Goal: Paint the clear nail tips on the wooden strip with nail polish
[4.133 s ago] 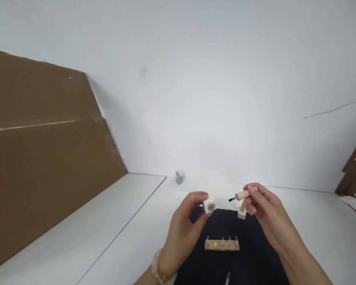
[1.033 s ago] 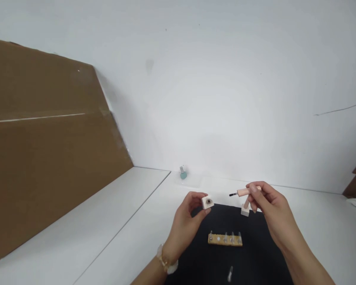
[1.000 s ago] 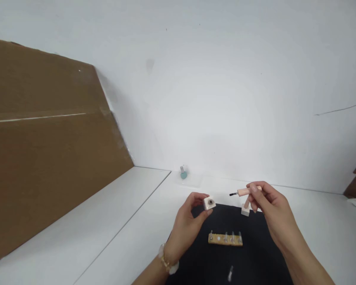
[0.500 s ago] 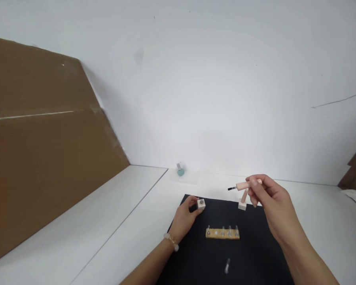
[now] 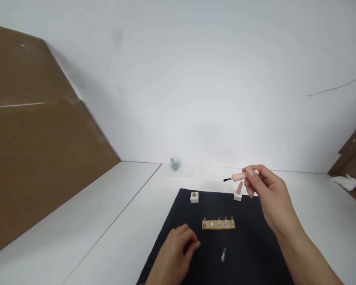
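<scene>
Left hand [image 5: 172, 257]: wrist and forearm cut off by the bottom edge of the view. The right hand [image 5: 269, 198] covers the rear end of the peach brush handle [image 5: 239, 177]. Small clear item [image 5: 223, 255] on the black mat [image 5: 246, 257] — too small to identify.

Right hand [image 5: 268, 194] pinching, left hand [image 5: 175, 253] apparently loose

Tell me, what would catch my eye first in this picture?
The right hand stands out, raised at the far edge of the black mat and pinching a small wooden-handled brush. On the mat's middle lies a wooden strip with upright pins, and the left hand sits low over the mat's near part.
</scene>
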A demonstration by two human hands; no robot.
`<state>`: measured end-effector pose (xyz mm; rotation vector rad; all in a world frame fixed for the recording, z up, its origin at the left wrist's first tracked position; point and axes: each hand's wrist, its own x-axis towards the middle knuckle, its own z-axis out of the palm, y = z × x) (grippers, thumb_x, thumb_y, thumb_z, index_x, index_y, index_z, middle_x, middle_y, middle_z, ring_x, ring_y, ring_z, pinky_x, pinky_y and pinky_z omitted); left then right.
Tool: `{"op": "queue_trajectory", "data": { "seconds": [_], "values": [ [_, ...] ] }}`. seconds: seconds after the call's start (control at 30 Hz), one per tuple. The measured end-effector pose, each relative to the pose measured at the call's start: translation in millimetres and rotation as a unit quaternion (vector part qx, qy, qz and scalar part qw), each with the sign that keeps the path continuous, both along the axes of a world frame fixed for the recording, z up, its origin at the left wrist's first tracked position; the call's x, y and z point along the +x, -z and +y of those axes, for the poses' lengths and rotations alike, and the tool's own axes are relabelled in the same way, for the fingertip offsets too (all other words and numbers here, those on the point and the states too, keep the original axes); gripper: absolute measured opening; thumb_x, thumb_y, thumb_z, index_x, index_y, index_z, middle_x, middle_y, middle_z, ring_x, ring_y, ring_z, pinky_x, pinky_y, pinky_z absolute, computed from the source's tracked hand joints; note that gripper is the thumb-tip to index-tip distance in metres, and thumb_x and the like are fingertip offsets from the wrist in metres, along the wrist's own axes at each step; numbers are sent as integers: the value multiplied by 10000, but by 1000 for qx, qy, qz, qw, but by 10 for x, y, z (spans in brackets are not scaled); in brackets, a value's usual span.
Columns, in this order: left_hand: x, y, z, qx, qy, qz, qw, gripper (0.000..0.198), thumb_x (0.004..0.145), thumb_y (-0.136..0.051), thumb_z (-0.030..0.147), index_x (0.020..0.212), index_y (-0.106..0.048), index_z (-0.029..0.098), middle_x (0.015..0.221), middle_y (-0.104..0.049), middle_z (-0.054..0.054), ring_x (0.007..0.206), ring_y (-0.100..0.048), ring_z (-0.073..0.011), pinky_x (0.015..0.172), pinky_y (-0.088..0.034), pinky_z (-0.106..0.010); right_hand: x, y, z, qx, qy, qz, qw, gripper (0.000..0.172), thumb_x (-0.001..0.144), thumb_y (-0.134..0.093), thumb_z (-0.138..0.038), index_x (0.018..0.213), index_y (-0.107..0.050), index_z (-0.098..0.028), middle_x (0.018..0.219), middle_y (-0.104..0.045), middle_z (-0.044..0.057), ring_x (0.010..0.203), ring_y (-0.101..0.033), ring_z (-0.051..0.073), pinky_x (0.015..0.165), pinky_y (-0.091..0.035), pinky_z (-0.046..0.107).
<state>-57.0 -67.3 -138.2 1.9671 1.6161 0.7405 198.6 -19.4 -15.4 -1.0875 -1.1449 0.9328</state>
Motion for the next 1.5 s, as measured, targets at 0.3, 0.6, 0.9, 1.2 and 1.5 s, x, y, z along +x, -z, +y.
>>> {"op": "queue_trajectory", "data": {
  "seconds": [0.3,0.6,0.9,1.2,1.5],
  "values": [
    [551,360,-336,-36,22,44,998,186,792,-751,147,932,-793,262,859,-719,-34,852,-685,-258,897,-495,-395,-27,-49,-54,5,-3,28,1000,352,880,-748,-564,893,-759,-212,723,-650,9,571,-514,128,560,-466,267],
    [623,321,-243,-26,25,-18,999,159,840,-716,203,795,-833,301,851,-782,-36,838,-723,-256,871,-533,-403,98,-75,-51,27,11,36,999,303,899,-746,-532,910,-766,-230,695,-600,-14,579,-524,130,576,-486,265],
    [773,-492,174,73,-9,-318,945,102,844,-741,243,794,-827,265,856,-821,-43,825,-766,-255,744,-607,-328,172,-97,-61,62,13,50,997,281,938,-711,-515,896,-725,-238,680,-596,-21,579,-476,126,558,-425,250],
    [536,-496,285,33,4,-384,923,85,824,-809,235,788,-862,291,853,-787,-27,776,-723,-210,640,-566,-255,-2,-110,-149,1,-147,-145,979,317,1043,-530,-460,833,-617,-240,720,-724,3,630,-505,161,635,-419,283],
    [522,-491,275,149,58,-314,936,281,868,-679,60,888,-863,272,876,-807,-20,764,-769,-168,652,-600,-190,-96,-3,-160,49,-190,-232,953,275,1090,-470,-391,872,-567,-254,800,-683,-11,822,-602,179,838,-455,300]
  ]
}}
